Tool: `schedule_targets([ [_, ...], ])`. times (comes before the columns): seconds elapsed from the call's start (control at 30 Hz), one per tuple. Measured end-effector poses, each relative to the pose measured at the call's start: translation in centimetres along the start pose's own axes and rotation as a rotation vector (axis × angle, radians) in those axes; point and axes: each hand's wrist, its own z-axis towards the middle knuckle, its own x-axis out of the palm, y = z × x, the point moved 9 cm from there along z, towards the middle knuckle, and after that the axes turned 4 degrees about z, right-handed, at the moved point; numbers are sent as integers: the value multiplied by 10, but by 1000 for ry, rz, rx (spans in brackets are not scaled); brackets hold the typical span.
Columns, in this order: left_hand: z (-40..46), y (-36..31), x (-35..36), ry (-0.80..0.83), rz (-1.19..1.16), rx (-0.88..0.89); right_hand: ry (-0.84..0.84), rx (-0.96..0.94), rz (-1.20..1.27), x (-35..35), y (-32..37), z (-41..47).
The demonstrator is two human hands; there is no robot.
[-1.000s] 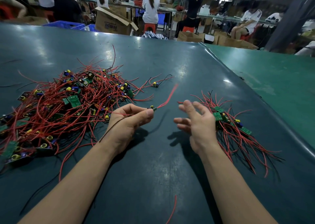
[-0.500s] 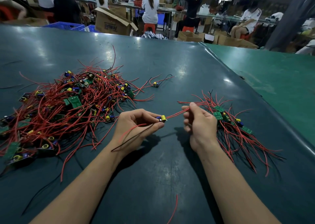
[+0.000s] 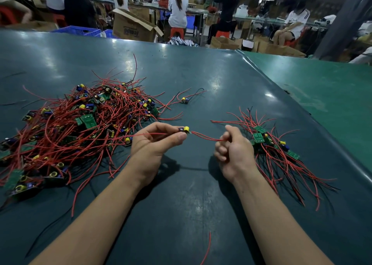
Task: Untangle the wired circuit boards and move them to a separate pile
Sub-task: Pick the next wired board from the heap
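Far left on the dark green surface point(image 3: 201, 79) lies the big tangled pile point(image 3: 80, 131) of wired circuit boards, a mat of red and black leads with small green boards and yellow-capped parts poking out at all angles. No single direction rules there; loose wire ends fan out toward the far edge and toward the person.

Just right of that heap, the left hand point(image 3: 155, 144) is raised a little above the surface, thumb and fingertips pinching one small circuit board point(image 3: 185, 129) with a yellow part on it. Its red wire point(image 3: 207, 136) runs almost level, left to right, sagging slightly, straight across the gap into the right hand point(image 3: 231, 150). That hand is curled into a loose fist with the wire's far end pinched at the fingers. So the held piece's long axis lies crosswise in front of the person, board end to the left, lead end to the right.

Beyond the hands, a single board point(image 3: 184, 100) lies apart on the surface, its leads trailing to the right.

Right of the right hand sits the smaller sorted pile point(image 3: 281, 150), its boards bunched at the middle and the wires mostly streaming toward the near right.

A stray red wire piece point(image 3: 208, 248) lies near the bottom edge.

Behind the surface stands an open cardboard box point(image 3: 132, 28) with print on its side; the letters are too blurred for me to read.
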Motion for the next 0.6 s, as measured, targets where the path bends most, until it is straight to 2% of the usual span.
schedule_targets([
  [0.1, 3, -3, -6, -23, -214, -41, 98, -91, -382, 8, -3, -3],
  [0.2, -1, -2, 2, 78, -244, -135, 177, -164, -596, 20, -7, -10],
  [0.27, -3, 1, 5, 96, -226, -179, 157, -205, -624, 22, -4, -12],
  [0.33, -2, 1, 6, 96, -289, -202, 64, -273, -700, 15, 5, -13],
  [0.4, -3, -1, 7, 106, -370, -227, -54, -453, -954, 9, 24, -16],
  [0.43, -3, -1, 7, 110, -389, -241, -60, -531, -991, 11, 32, -21],
  [0.5, -6, 1, 10, 129, -374, -287, 44, -534, -779, 17, 30, -25],
  [0.6, -10, 11, 19, 206, -303, -373, 314, -291, -427, 38, 7, -32],
])
